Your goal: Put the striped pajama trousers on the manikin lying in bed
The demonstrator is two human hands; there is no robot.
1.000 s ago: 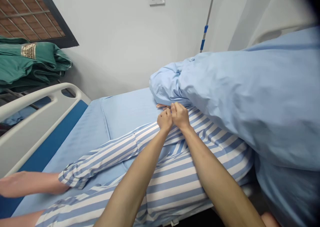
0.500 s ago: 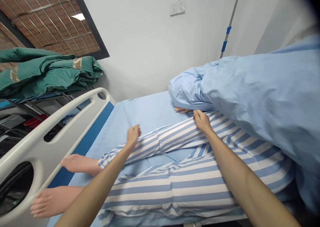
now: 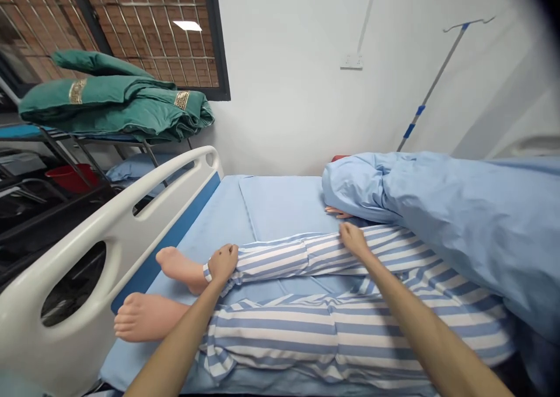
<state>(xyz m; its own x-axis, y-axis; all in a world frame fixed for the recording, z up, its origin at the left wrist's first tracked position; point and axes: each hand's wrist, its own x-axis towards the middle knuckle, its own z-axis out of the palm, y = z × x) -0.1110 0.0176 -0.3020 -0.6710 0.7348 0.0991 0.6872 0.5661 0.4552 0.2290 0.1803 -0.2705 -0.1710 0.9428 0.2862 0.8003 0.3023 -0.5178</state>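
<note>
A care manikin lies on the bed in blue-and-white striped trousers, its bare feet pointing left. My left hand is closed on the far leg's cuff, just above the far foot. Higher up the same leg, my right hand is curled shut on the striped cloth at the thigh. The near foot sticks out beyond the near trouser leg. Light blue fabric covers the upper body, and the manikin's fingers show at its edge. My fingertips are partly hidden.
A white footboard with a blue inner strip closes off the bed's left end. Beyond it, folded green bedding lies on a rack near a red basin. An IV pole stands by the wall at the back right.
My left hand has come down from above the lower leg onto the trouser cuff. My right hand stays at the thigh. The view has tilted up and swung left.
</note>
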